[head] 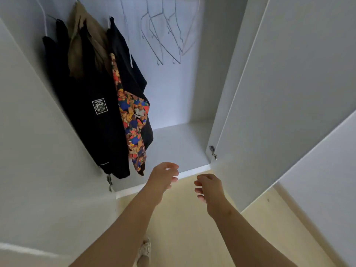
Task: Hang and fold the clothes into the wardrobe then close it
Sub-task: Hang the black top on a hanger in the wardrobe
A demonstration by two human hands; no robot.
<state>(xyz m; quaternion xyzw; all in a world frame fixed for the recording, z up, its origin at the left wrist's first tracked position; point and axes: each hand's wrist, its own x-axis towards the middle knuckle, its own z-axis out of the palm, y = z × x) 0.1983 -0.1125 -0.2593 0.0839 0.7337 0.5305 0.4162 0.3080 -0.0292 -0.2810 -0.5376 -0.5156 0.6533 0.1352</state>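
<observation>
A pale wooden floor (179,218) spreads below. On it, near the bottom edge, shows a foot in a light patterned slipper (144,251).

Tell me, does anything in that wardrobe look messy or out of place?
Nothing looks damaged or spilled. The dark clothes and a colourful patterned shirt hang bunched on the left side, while several empty hangers hang on the right. Both doors stand open.
</observation>
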